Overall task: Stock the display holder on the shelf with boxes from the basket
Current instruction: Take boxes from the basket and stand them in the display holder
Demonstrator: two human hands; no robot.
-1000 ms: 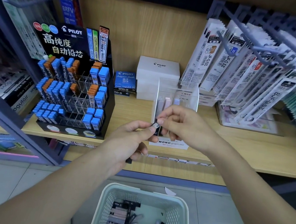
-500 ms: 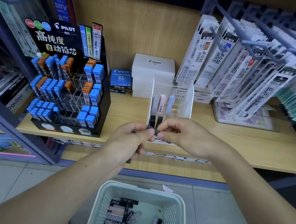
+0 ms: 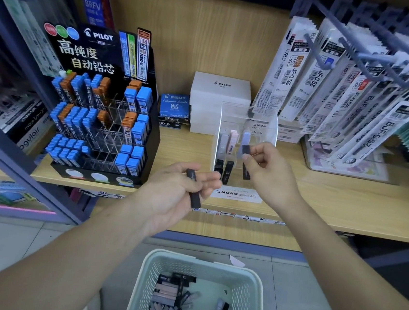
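1. Step in hand: slotting a box into the display holder [image 3: 223, 121]; stocking looks partly done.
2. The right hand [image 3: 270, 170] pinches a slim dark box [image 3: 246, 149] between thumb and fingertips. The box is roughly upright, just in front of the holder's right side.
3. The left hand [image 3: 174, 194] holds a second dark box [image 3: 193, 191], with the fingers loosely curled round it. It hovers over the front edge of the shelf [image 3: 344, 202], just left of the holder.
4. The holder stands at the shelf's front edge, about mid-way along. Its front row has two black boxes [image 3: 223, 168] on the left and its back row has pale boxes [image 3: 233, 137]. The front right slot is probably empty, but the right hand hides part of it, so I cannot tell for sure.
5. The basket [image 3: 202, 262] sits below the shelf's front edge and holds many loose boxes [image 3: 171, 292], so plenty is left to stock.
6. Next move, my guess: lower the slim dark box upright into the slot beside the black pair, lining it up with the narrow clear walls. Then pass the second dark box across.
7. Risk: the box could clip a divider or knock over the standing boxes.
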